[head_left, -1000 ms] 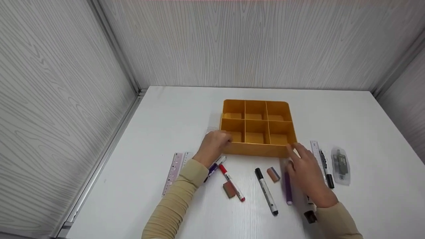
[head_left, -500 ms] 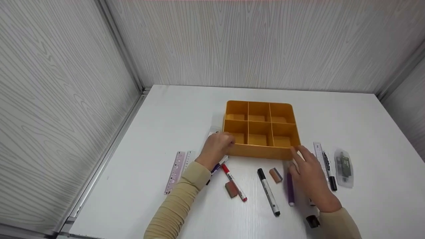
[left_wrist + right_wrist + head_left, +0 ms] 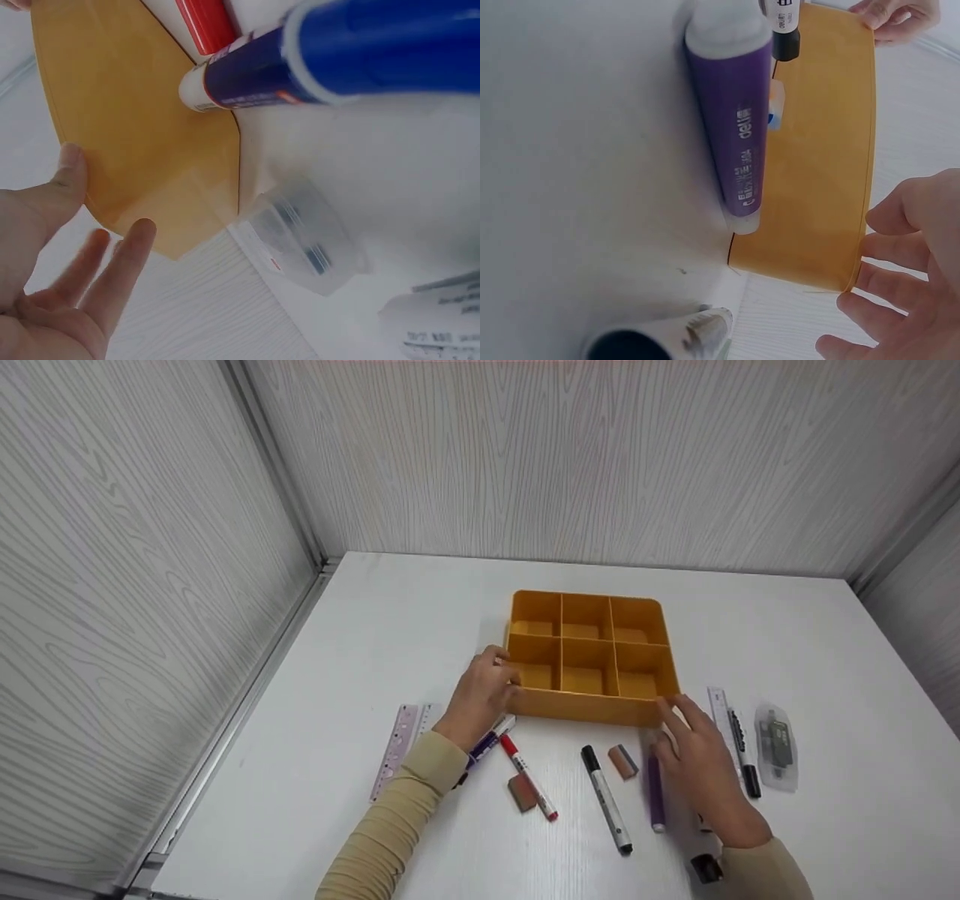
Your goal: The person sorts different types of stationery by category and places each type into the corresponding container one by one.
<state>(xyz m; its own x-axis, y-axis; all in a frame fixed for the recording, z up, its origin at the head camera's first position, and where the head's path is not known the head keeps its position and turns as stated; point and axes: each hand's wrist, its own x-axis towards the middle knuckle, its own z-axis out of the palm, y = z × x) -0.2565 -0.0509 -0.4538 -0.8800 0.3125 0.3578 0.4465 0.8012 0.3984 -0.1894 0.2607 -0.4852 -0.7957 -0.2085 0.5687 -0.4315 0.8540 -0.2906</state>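
Observation:
A mustard-yellow box [image 3: 592,708] with several compartments sits on the white table. At its front left corner is my left hand [image 3: 480,697]. In the left wrist view the thumb [image 3: 71,169] touches the box's rim, the other fingers spread apart from it. My right hand [image 3: 701,769] is at the front right corner, fingers loosely extended, fingertips right at the rim. Beneath it stands a purple tube with white ends [image 3: 731,135], lying on the table. Next to my left wrist lies a blue-purple marker [image 3: 487,744], partly hidden by the hand.
In front of the box lie a red marker [image 3: 529,778], a black-capped marker [image 3: 607,802] and two erasers, one [image 3: 523,793] beside the red marker. Rulers [image 3: 394,750] lie at left. On the right are a ruler [image 3: 718,712], a black-and-white marker [image 3: 751,776] and a clear plastic pack [image 3: 778,748].
My left hand's fingers have loosened from the box's front left corner and lifted slightly. The right hand stays at its corner. The box shifts slightly in view along with the whole scene.

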